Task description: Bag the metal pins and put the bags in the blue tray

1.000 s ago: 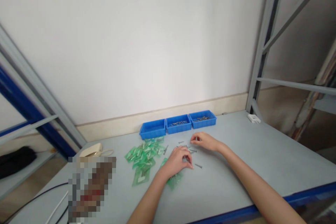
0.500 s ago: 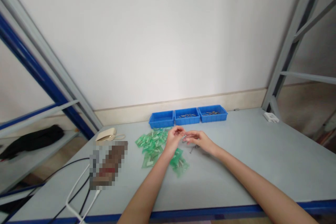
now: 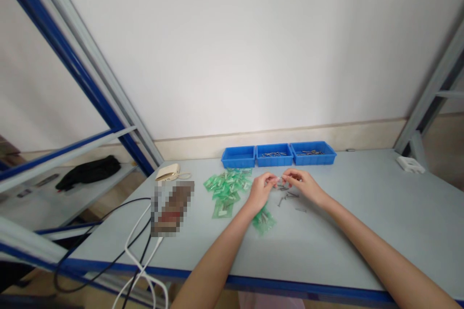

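Note:
My left hand [image 3: 264,189] is closed in a pinch above the table, its fingertips at a tiny pale thing that I cannot make out. Facing it, with a narrow gap between the fingertips, my right hand [image 3: 300,183] is pinched too; what it grips is too small to name. Under and beside the right fingers lie several loose screws [image 3: 290,195]. A green plastic bag [image 3: 264,222] with screws inside rests below my left wrist. More green bags [image 3: 226,186] are heaped to the left, partly overlapping.
Three blue bins stand in a row at the back: the left bin [image 3: 238,157] shows a bare floor, the middle bin [image 3: 274,161] and right bin [image 3: 313,159] contain screws. A beige box [image 3: 167,172], a blurred-out item [image 3: 174,207] and cables [image 3: 139,251] are on the left. A white plug-like block [image 3: 410,164] sits far right.
The view has shifted, so the table's things appear further right or left of before. My hands have drawn slightly apart, and more loose screws show beneath the right one.

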A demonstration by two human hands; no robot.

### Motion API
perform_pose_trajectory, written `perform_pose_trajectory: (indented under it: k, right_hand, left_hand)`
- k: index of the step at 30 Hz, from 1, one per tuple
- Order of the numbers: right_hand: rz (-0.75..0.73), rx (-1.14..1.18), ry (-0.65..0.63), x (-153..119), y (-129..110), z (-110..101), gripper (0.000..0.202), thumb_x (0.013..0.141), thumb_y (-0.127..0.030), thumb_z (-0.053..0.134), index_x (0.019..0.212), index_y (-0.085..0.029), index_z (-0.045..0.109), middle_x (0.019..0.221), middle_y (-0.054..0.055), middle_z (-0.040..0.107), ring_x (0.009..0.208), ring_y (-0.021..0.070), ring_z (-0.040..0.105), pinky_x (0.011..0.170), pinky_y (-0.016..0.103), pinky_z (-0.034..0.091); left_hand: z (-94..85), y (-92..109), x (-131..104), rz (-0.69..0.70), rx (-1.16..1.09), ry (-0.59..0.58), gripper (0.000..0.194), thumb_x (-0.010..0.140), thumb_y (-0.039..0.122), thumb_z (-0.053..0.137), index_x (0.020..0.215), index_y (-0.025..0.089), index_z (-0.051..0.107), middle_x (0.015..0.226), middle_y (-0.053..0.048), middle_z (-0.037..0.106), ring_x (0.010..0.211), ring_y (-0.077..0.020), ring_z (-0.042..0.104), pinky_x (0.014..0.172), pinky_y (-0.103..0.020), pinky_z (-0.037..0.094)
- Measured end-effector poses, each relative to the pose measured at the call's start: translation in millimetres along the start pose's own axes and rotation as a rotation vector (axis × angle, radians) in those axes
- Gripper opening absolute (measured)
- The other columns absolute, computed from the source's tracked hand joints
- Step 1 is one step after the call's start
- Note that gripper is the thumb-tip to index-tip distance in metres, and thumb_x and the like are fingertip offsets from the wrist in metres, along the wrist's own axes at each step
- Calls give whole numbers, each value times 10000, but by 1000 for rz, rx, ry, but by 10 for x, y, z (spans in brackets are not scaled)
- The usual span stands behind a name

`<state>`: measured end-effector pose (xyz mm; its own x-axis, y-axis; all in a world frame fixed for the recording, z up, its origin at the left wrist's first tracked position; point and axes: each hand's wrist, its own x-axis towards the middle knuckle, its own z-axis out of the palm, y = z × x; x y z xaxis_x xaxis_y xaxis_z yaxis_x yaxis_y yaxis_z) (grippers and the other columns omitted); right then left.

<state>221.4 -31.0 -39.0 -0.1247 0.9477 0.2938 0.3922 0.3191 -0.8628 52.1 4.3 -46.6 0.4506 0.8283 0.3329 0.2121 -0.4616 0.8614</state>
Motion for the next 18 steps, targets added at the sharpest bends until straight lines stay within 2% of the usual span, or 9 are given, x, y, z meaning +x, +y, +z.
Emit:
perform_pose_trajectory:
  k: [3, 9, 14, 18]
  right_hand:
    - [-3, -65, -11, -15, 17, 6, 270, 828, -399, 462, 717, -175, 565, 648, 2, 597, 584, 137, 503, 580, 253, 368]
    - [-17, -125, -77, -55, -34, 33, 314, 852, -398, 408, 627, -186, 469, 549, -28, 476, 537, 122, 425, 535, 239, 309]
    - [-30, -86, -72, -55, -55, 65, 379, 862, -466, 359, 609, -190, 417, 554, -30, 391, 552, 123, 377, 542, 245, 295]
    - [-35, -64, -81, -59, -64, 70, 402, 850, -500, 376, 599, -189, 418, 552, -32, 394, 543, 119, 370, 534, 244, 295]
  left_hand:
    - [13, 17, -24, 23, 85, -45, 302, 837, 367, 450, 650, 159, 564, 648, -17, 603, 666, -154, 553, 683, -261, 410]
    - [9, 2, -25, 15, 14, -50, 241, 841, 393, 452, 778, 169, 516, 654, 7, 568, 637, -129, 515, 634, -235, 390]
    - [1, 47, -48, 20, -85, -102, 280, 874, 433, 390, 749, 190, 450, 601, 28, 507, 576, -110, 467, 601, -224, 386]
    - [-5, 48, -50, 19, -47, -96, 339, 891, 465, 335, 735, 188, 452, 602, 19, 508, 565, -109, 460, 592, -226, 386]
